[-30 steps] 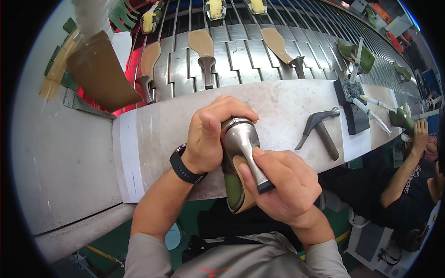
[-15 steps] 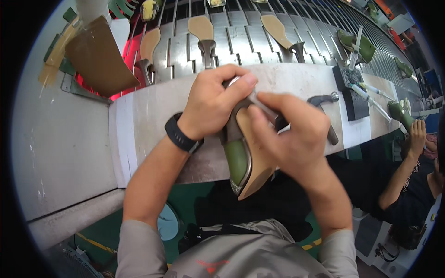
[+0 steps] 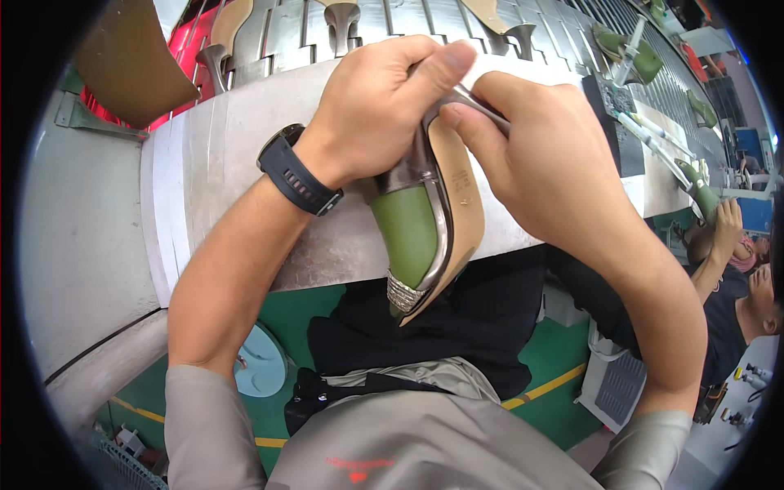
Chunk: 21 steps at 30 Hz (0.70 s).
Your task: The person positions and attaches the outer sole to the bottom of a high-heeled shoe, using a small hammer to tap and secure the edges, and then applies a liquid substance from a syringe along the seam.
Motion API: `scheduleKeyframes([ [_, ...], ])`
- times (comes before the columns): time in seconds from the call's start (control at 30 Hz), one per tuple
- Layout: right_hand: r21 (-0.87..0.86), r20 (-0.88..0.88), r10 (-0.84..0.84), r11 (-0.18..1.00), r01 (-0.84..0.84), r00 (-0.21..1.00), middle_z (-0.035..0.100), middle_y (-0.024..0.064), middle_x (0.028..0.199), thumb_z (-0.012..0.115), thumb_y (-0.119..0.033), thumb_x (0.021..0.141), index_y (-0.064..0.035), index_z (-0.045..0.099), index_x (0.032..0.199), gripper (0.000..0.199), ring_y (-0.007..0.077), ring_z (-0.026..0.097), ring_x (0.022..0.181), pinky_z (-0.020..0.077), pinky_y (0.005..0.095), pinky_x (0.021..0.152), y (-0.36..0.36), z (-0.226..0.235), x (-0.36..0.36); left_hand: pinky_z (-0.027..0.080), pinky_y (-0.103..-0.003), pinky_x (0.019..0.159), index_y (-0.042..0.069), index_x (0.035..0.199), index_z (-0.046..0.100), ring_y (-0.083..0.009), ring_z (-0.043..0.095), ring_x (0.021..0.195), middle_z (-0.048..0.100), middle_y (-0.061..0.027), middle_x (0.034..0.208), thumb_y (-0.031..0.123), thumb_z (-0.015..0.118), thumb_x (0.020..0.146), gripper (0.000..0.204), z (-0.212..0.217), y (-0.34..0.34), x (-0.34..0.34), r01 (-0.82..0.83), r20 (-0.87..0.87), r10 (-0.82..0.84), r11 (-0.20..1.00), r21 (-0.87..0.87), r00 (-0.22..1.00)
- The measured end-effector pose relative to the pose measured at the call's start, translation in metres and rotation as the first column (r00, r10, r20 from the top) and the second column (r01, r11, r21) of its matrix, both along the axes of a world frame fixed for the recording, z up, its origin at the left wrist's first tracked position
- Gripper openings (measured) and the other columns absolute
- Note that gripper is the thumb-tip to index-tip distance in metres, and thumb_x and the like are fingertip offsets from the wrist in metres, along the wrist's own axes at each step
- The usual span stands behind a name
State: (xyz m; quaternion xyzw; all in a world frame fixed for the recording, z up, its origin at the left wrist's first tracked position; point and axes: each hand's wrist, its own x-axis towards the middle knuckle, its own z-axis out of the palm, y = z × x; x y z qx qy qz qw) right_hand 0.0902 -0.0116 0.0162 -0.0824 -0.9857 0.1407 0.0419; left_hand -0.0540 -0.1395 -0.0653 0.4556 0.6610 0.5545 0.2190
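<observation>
A high-heeled shoe point(image 3: 420, 175) tilts over the bench's near edge, its toe pointing down toward me. It has a metallic brown upper, a tan sole point(image 3: 461, 196) and a glittering band point(image 3: 404, 292) near the toe; a green shoe last point(image 3: 406, 233) fills it. My left hand point(image 3: 376, 110), with a black watch on the wrist, is wrapped round the back of the shoe. My right hand point(image 3: 543, 139) is closed on the shoe's grey-brown heel point(image 3: 480, 104), thumb and fingers pressed to it. The heel's tip is hidden inside that hand.
Beyond the bench point(image 3: 237, 139), soles with heels attached point(image 3: 339, 20) lie on a slatted metal conveyor point(image 3: 400, 20). Syringes point(image 3: 641, 135) rest by a black block point(image 3: 603, 122) at right. Another person's hand point(image 3: 727, 224) holds a green last farther right. A blue stool point(image 3: 261, 363) stands below.
My view has shifted nearer the bench. The right hand, blurred before, is now still and closed round the heel. The left hand keeps its hold; the hammer on the bench is now hidden.
</observation>
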Motion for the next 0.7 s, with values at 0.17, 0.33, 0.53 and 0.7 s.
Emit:
scheduleKeyframes([
  [0.17, -0.009, -0.167, 0.058, 0.998, -0.06, 0.984, 0.062, 0.0227, 0.067, 0.073, -0.021, 0.097, 0.0048, 0.066, 0.084, 0.03, 0.0432, 0.06, 0.061, 0.0473, 0.0462, 0.059, -0.005, -0.002, -0.011, 0.052, -0.033, 0.062, -0.003, 0.098, 0.076, -0.0159, 0.067, 0.065, 0.072, -0.0092, 0.071, 0.045, 0.064, 0.107, 0.05, 0.003, -0.001, 0.001, -0.125, 0.024, 0.122, 0.983, 0.132, 0.992],
  [0.33, -0.175, -0.231, -0.026, 0.984, -0.015, 0.973, 0.067, 0.0159, 0.065, 0.081, -0.025, 0.089, 0.0028, 0.072, 0.09, 0.03, 0.0307, 0.069, 0.061, 0.0551, 0.041, 0.06, 0.001, -0.005, 0.002, 0.049, -0.024, 0.072, -0.004, 0.106, 0.075, -0.0058, 0.059, 0.079, 0.07, -0.0006, 0.086, 0.031, 0.063, 0.109, 0.037, 0.006, 0.0, 0.001, -0.096, 0.014, 0.095, 0.992, 0.081, 0.995],
  [0.53, -0.76, -0.117, -0.212, 0.648, 0.05, 0.97, 0.067, 0.0006, 0.079, 0.084, -0.032, 0.094, 0.0004, 0.075, 0.105, 0.035, 0.0062, 0.061, 0.077, 0.0478, 0.0289, 0.061, 0.014, -0.042, 0.018, 0.049, -0.024, 0.071, -0.004, 0.104, 0.076, -0.0055, 0.06, 0.079, 0.07, -0.0007, 0.085, 0.031, 0.064, 0.108, 0.037, 0.007, -0.001, 0.002, -0.111, -0.024, 0.113, 0.991, 0.07, 0.993],
  [0.7, -0.816, -0.021, -0.078, 0.577, 0.028, 0.997, 0.067, -0.0006, 0.077, 0.084, -0.029, 0.095, 0.0013, 0.075, 0.101, 0.032, 0.0047, 0.056, 0.069, 0.0445, 0.0252, 0.059, 0.004, -0.047, -0.005, 0.048, -0.024, 0.067, -0.003, 0.102, 0.076, -0.0054, 0.058, 0.075, 0.068, 0.0008, 0.08, 0.031, 0.064, 0.108, 0.036, 0.003, -0.005, 0.0, -0.124, 0.002, 0.124, 0.988, 0.092, 0.992],
])
